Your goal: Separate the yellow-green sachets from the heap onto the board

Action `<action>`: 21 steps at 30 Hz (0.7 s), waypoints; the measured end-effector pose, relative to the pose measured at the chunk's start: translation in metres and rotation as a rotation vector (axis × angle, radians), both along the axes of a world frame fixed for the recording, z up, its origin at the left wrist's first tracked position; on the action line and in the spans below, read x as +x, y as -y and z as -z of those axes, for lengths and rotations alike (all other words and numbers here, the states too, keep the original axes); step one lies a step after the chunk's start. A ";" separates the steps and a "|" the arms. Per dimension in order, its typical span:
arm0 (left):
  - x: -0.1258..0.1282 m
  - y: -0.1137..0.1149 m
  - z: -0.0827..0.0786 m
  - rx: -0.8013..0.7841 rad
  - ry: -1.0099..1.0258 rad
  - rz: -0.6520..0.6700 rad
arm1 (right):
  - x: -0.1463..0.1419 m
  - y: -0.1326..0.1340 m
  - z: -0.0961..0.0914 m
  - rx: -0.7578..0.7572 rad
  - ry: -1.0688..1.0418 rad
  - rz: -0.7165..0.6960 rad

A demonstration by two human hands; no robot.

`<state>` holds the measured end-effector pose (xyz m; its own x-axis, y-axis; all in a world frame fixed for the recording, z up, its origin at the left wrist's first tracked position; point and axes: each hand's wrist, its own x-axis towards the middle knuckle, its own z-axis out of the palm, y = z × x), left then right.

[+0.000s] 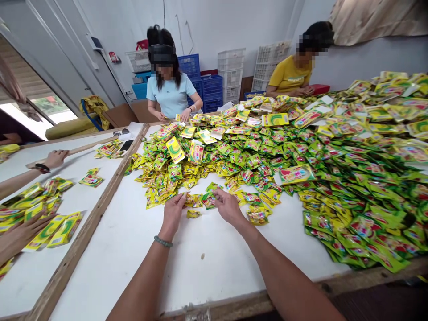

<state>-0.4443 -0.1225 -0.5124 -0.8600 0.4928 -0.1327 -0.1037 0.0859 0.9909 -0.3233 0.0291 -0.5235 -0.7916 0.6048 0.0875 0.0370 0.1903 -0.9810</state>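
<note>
My left hand (pixel 174 211) has its thumb and fingers pinched at the left end of a small yellow packet (pixel 194 200). Across from it, my right hand (pixel 228 207) is closed at the fingertips on a small green packet (pixel 207 201) with red print. A single yellow packet (pixel 193 214) lies on the white tabletop (pixel 200 281) just below and between the hands. More yellow packets (pixel 257 215) lie right of my right hand. Beyond both hands rises a large heap of green and yellow packets (pixel 247 156), with flat yellow cartons (pixel 174 150) on top.
A wooden strip (pixel 96 205) divides the table at left. Past it, another person's hands (pixel 25 234) are among filled yellow cartons (pixel 65 229). Two people, in a light blue shirt (pixel 172 96) and a yellow shirt (pixel 287 73), work across the heap. Crates (pixel 230 73) stand behind.
</note>
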 end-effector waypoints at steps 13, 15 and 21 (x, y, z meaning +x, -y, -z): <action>0.027 -0.008 -0.003 0.045 -0.005 0.266 | 0.004 0.017 -0.015 -0.205 0.033 -0.244; 0.027 -0.009 -0.003 0.016 0.018 0.224 | 0.004 0.015 -0.013 -0.214 0.014 -0.162; 0.028 -0.011 -0.003 0.100 0.043 0.073 | 0.004 0.014 -0.017 -0.262 -0.090 -0.063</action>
<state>-0.4165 -0.1116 -0.5098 -0.8159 0.5665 -0.1156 -0.1430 -0.0041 0.9897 -0.3194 0.0147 -0.5066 -0.8243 0.5662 0.0060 -0.0564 -0.0715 -0.9958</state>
